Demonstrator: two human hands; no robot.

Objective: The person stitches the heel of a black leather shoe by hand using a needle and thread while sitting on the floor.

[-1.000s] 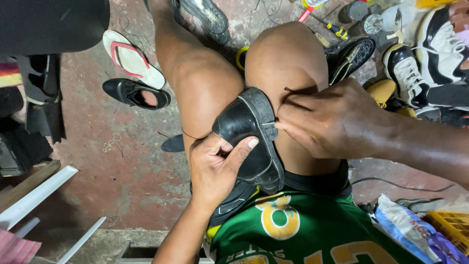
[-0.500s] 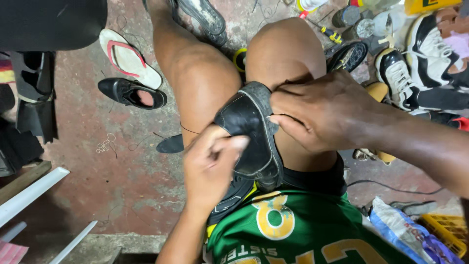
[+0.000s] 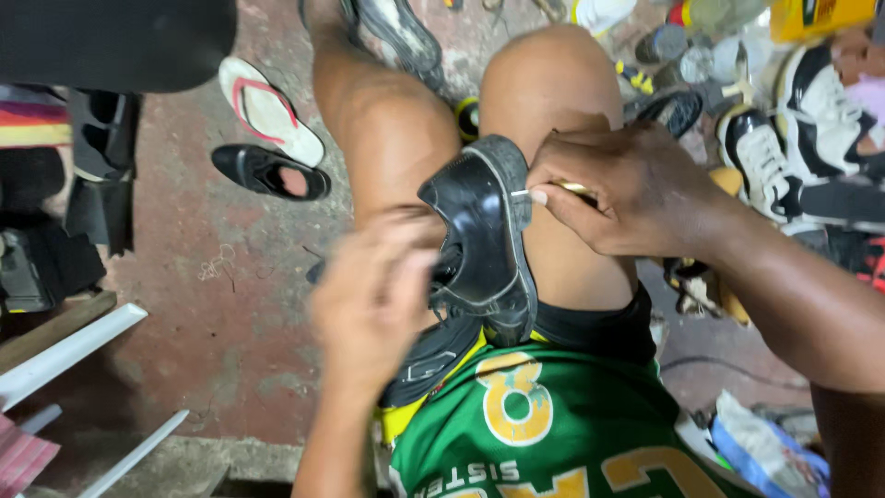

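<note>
A black leather shoe [image 3: 479,231] lies sole-side up between my bare knees, toe toward the floor. My right hand [image 3: 627,189] grips a thin metal awl with a pale handle [image 3: 553,192], whose tip sits at the shoe's right edge near the sole seam. My left hand [image 3: 373,295] is blurred with motion; it reaches in at the shoe's left side, fingers at its opening, and steadies it. The lower part of the shoe rests on my lap against a green jersey.
A white flip-flop with red straps [image 3: 269,111] and a black flat shoe [image 3: 269,171] lie on the reddish concrete floor at left. Black and white sneakers [image 3: 784,138], jars and bottles crowd the right. White slats [image 3: 64,355] lean at lower left.
My left hand has shifted along the shoe's left side and is now blurred. My right hand has moved from flat on the shoe to pinching the awl at its right edge.
</note>
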